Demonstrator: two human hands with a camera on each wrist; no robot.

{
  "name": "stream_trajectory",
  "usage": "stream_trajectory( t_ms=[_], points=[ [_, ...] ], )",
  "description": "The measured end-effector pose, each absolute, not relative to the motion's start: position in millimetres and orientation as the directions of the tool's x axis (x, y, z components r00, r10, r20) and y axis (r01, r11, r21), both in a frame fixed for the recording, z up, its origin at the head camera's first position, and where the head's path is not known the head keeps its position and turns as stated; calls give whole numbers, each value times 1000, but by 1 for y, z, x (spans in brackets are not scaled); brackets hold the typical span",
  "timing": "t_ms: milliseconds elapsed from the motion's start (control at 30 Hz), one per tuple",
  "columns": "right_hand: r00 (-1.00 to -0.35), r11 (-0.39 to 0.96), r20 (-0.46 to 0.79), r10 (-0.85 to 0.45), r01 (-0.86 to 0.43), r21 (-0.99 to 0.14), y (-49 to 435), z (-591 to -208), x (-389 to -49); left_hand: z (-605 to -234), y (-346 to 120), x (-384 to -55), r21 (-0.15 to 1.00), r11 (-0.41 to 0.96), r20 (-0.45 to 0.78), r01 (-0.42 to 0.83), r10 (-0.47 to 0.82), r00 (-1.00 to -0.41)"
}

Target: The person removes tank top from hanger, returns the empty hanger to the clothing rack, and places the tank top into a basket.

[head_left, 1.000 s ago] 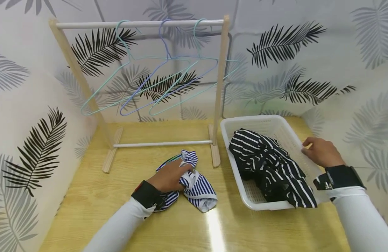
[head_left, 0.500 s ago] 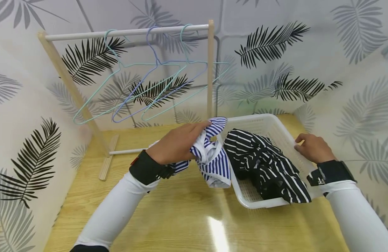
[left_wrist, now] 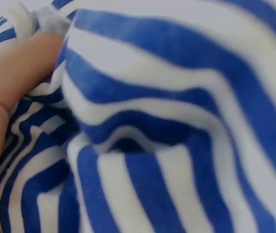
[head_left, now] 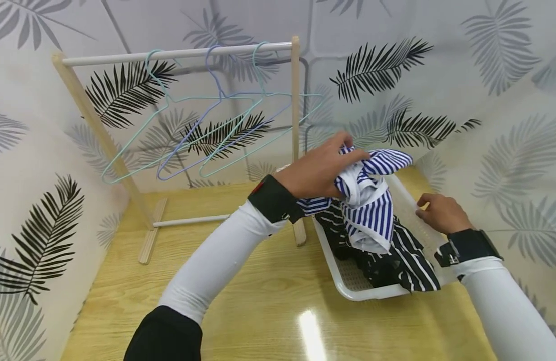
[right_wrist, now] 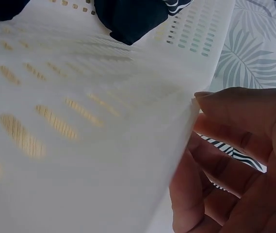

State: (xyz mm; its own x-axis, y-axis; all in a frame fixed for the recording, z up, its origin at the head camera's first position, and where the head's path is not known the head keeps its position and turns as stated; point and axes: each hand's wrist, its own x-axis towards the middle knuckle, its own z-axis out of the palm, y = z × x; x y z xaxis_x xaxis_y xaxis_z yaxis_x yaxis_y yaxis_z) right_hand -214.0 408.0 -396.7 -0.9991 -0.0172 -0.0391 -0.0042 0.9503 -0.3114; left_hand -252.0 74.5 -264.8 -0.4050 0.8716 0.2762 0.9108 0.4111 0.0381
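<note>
My left hand [head_left: 320,168] grips a bunched blue-and-white striped garment [head_left: 370,215] and holds it over the white plastic basket [head_left: 338,281]. In the left wrist view the striped cloth [left_wrist: 142,107] fills most of the picture, with a finger pressed into its folds. Beneath it in the basket lies a black garment with white stripes [head_left: 415,250], partly covered; one end hangs over the front rim. On the basket's right side, my right hand [head_left: 444,213] pinches the rim between thumb and fingers, as the right wrist view shows the thumb [right_wrist: 239,109] on the edge.
A wooden rack with a white top bar [head_left: 178,54] stands behind, left of the basket. Two green hangers and one blue hanger [head_left: 219,98] hang from it. The wooden tabletop [head_left: 241,296] stretches in front; leaf-patterned sheeting [head_left: 508,150] encloses the back and sides.
My left hand has lifted the blue-and-white garment off the table and carried it right, over the basket. My right hand stays at the rim. The head view has shifted slightly.
</note>
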Motion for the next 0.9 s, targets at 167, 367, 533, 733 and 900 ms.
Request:
stream_trajectory(
  t_ms=[167, 367, 533, 733, 900],
  points=[
    [-998, 945, -63, -13, 8, -326, 408, -397, -214, -271, 115, -260, -78, 417, 277, 906, 882, -382],
    [-1000, 921, -7, -11, -8, -388, 411, -401, -211, -289, 146, -269, -202, 423, 249, 883, 894, -371],
    [-1000, 932, 26, -2, -11, -363, 411, -400, -209, -320, 150, -271, -245, 428, 118, 870, 904, -411],
    [-999, 957, -38, -3, 8, -291, 409, -396, -215, -361, 153, -266, -386, 453, 115, 803, 888, -446],
    [-998, 953, -67, 17, 37, -301, 410, -396, -215, -371, 162, -252, -388, 447, 83, 806, 888, -453]
  ],
)
